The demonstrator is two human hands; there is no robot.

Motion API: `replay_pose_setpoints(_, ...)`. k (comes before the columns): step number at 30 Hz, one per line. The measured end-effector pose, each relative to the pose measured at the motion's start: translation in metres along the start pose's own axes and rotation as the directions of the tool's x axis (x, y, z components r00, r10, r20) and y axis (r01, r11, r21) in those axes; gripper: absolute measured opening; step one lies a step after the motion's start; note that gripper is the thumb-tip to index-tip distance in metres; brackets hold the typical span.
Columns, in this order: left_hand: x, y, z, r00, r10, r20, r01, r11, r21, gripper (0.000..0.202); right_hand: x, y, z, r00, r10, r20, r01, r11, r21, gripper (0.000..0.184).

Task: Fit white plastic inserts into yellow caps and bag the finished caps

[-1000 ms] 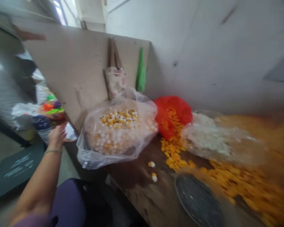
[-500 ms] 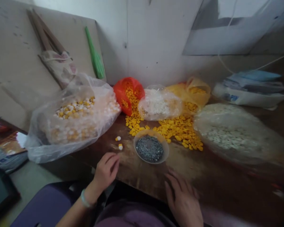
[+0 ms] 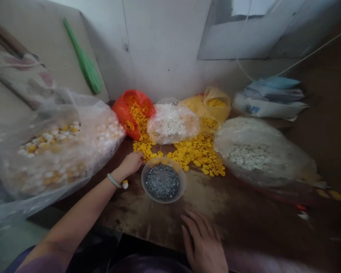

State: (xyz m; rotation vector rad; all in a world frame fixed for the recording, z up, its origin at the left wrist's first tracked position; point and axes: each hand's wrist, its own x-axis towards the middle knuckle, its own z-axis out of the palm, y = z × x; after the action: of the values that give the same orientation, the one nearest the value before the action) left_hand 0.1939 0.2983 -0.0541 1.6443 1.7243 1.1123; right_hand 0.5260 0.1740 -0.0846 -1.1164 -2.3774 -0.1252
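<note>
Fingers (image 3: 194, 227) on stained wooden table (image 3: 216, 206)

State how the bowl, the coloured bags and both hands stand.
Translucent bowl, holding dark granules
Left hand, curled beside the bowl
Right hand, open at the table edge
Red bag, open, spilling yellow pieces
Yellow bag, open, holding yellow pieces

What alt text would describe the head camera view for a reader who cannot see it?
A person's left hand lies beside a clear bowl of dark granules, by spilled yellow pieces on a wooden table; the right hand rests near the edge. Plastic bags of white pieces lie behind.
</note>
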Motion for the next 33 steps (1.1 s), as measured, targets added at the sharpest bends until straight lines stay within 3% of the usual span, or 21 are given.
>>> replay_pose_setpoints(5, 0.001, 0.004, -0.007, 0.998, -0.058, -0.007, 0.057, 0.998, -0.036, 0.021, 0.005, -0.001, -0.008, 0.995, 0.097, 0.025, -0.099, 0.983, 0.154, 0.02)
replay_pose_setpoints(8, -0.019, 0.026, -0.013, 0.989, -0.103, -0.108, 0.09, 0.989, -0.115, 0.017, 0.017, -0.002, -0.023, 0.982, 0.189, 0.025, -0.184, 0.912, 0.367, 0.018)
replay_pose_setpoints(9, -0.028, 0.038, -0.013, 0.976, -0.158, -0.147, 0.115, 0.958, -0.263, 0.021, 0.022, -0.001, -0.03, 0.977, 0.211, 0.019, -0.2, 0.887, 0.416, 0.017)
replay_pose_setpoints(11, -0.048, 0.064, -0.007, 0.963, -0.267, -0.029, 0.191, 0.757, -0.624, 0.024, 0.037, 0.0, -0.041, 0.971, 0.237, -0.017, -0.202, 0.863, 0.463, 0.017)
replay_pose_setpoints(13, -0.065, 0.087, 0.005, 0.952, -0.262, 0.158, 0.271, 0.483, -0.832, 0.026, 0.056, 0.001, -0.049, 0.975, 0.208, -0.081, -0.148, 0.875, 0.461, 0.02)
replay_pose_setpoints(16, -0.079, 0.106, 0.026, 0.92, -0.19, 0.343, 0.377, 0.188, -0.907, 0.026, 0.088, 0.002, -0.049, 0.99, 0.091, -0.112, -0.041, 0.922, 0.385, 0.02)
replay_pose_setpoints(19, -0.08, 0.107, 0.038, 0.901, -0.11, 0.419, 0.426, 0.057, -0.903, 0.026, 0.119, 0.003, -0.038, 0.998, 0.014, 0.061, -0.028, 0.975, 0.222, 0.018)
replay_pose_setpoints(21, -0.078, 0.106, 0.041, 0.903, -0.065, 0.424, 0.426, 0.008, -0.905, 0.026, 0.136, 0.002, -0.027, 0.967, 0.009, 0.253, -0.044, 0.99, 0.132, 0.016)
replay_pose_setpoints(25, -0.076, 0.102, 0.04, 0.913, -0.045, 0.406, 0.405, -0.026, -0.914, 0.02, 0.156, -0.001, -0.004, 0.846, 0.008, 0.533, -0.076, 0.991, 0.107, 0.017)
replay_pose_setpoints(28, -0.076, 0.099, 0.039, 0.909, -0.074, 0.41, 0.411, -0.002, -0.912, 0.024, 0.157, -0.001, 0.009, 0.825, 0.014, 0.564, -0.089, 0.99, 0.105, 0.019)
replay_pose_setpoints(33, -0.075, 0.093, 0.038, 0.913, -0.108, 0.394, 0.397, -0.002, -0.918, 0.032, 0.152, 0.008, 0.012, 0.885, -0.069, 0.461, -0.028, 0.979, 0.202, 0.017)
